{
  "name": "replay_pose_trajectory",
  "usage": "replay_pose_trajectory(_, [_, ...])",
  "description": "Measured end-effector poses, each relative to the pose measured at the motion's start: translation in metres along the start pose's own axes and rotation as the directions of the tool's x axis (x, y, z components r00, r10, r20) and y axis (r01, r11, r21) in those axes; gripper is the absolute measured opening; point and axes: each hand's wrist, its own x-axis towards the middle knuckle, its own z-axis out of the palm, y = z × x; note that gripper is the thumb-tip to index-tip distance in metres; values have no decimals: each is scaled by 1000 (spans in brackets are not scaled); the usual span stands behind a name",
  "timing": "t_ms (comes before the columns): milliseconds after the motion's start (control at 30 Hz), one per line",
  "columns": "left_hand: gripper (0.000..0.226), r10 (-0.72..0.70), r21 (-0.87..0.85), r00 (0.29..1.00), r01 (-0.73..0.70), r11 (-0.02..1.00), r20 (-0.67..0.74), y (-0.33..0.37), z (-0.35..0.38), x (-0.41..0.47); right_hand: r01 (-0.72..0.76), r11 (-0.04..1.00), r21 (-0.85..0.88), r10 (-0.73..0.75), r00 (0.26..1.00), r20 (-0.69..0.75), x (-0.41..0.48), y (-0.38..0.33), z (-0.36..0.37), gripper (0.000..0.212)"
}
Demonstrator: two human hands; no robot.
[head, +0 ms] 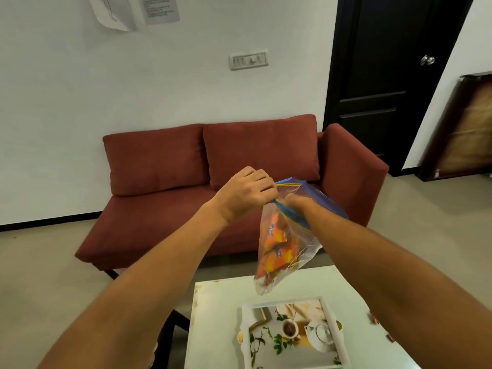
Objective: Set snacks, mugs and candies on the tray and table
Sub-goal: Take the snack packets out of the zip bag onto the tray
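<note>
While left hand (246, 193) grips the bag (286, 235) rim, right hand (292, 202) reaches inside, grasp unclear; next, likely snacks (275, 249) onto tray (246, 328).

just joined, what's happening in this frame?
A person holds a clear zip bag of orange snack packets in the air above a white table. The left hand grips the bag's top edge; the right hand is at its mouth, partly hidden. The printed tray on the table has nothing set on it yet.
</note>
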Motion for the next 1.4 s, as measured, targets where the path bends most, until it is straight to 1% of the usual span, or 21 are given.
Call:
replay_pose_trajectory(33, [10, -2, -8, 1000, 2, 1000, 1, 0, 1, -7, -62, 997, -43, 59, 996, -73, -6, -3, 11, 27])
replay_pose_trajectory(100, [13, -24, -31, 1000, 24, 999, -1, 1, 4, -22, -33, 998, -59, 30, 998, -57, -6, 18, 23, 28])
replay_pose_trajectory(167, [14, -66, -53, 998, 66, 996, 6, 3, 7, -39, -36, 999, 1, 36, 998, 52, -10, 26, 39, 34])
replay_pose_trajectory(200, [13, -88, -71, 996, 89, 994, 19, 6, 8, -49, -63, 998, -10, 63, 993, 100, -4, 33, 38, 35])
replay_pose_trajectory(233, [11, -105, -94, 994, 109, 990, 42, 8, 9, -59, -142, 989, -39, 148, 961, 232, 0, 42, 32, 32])
replay_pose_trajectory(267, [10, -117, -120, 991, 124, 985, 68, 11, 9, -68, -206, 960, -191, 265, 886, 380, -1, 59, 24, 24])
replay_pose_trajectory(300, [12, -128, -142, 987, 141, 980, 97, 15, 11, -78, 29, 969, -246, 79, 905, 419, 1, 82, 43, 18])
replay_pose_trajectory(333, [14, -141, -158, 982, 160, 974, 129, 19, 13, -88, 45, 991, -129, 42, 797, 602, 12, 100, 36, 18])
replay_pose_trajectory(367, [14, -156, -172, 973, 185, 968, 169, 23, 16, -98, 47, 993, -110, 45, 708, 704, 20, 111, 26, 25])
replay_pose_trajectory(400, [14, -176, -182, 963, 214, 960, 206, 26, 19, -108, 50, 990, -135, 61, 701, 711, 22, 118, 22, 25])
replay_pose_trajectory(467, [15, -204, -198, 945, 258, 945, 257, 33, 28, -124, 51, 986, -158, 60, 777, 627, 22, 120, 31, 22])
replay_pose_trajectory(500, [14, -216, -210, 937, 277, 938, 274, 37, 32, -131, 85, 984, -156, 24, 806, 592, 25, 125, 33, 22])
replay_pose_trajectory(567, [12, -233, -229, 928, 304, 925, 290, 45, 42, -143, 137, 982, -130, -39, 819, 572, 30, 139, 37, 22])
replay_pose_trajectory(667, [16, -251, -262, 921, 332, 906, 297, 57, 58, -158, 78, 997, 13, -73, 840, 538, 44, 164, 32, 24])
replay_pose_trajectory(767, [34, -260, -287, 901, 366, 885, 346, 72, 76, -175, 23, 981, 191, -118, 856, 504, 58, 192, 33, 27])
replay_pose_trajectory(833, [39, -279, -287, 882, 399, 871, 380, 82, 90, -186, -49, 957, 286, -94, 879, 468, 69, 214, 31, 24])
replay_pose_trajectory(967, [22, -324, -280, 851, 458, 844, 414, 105, 120, -208, -164, 896, 413, -4, 926, 377, 87, 269, 23, 24])
replay_pose_trajectory(1033, [20, -340, -283, 832, 487, 826, 439, 119, 135, -217, -228, 861, 454, 72, 939, 335, 94, 303, 22, 24])
replay_pose_trajectory(1167, [31, -347, -288, 800, 524, 802, 490, 144, 163, -236, -326, 843, 428, 224, 936, 271, 100, 383, 36, 17])
replay_pose_trajectory(1300, [38, -327, -270, 766, 537, 799, 554, 168, 193, -248, -371, 897, 238, 299, 909, 290, 96, 468, 74, 23])
replay_pose_trajectory(1400, [42, -308, -279, 763, 531, 800, 569, 188, 218, -250, -381, 914, 141, 316, 885, 343, 88, 519, 111, 24])
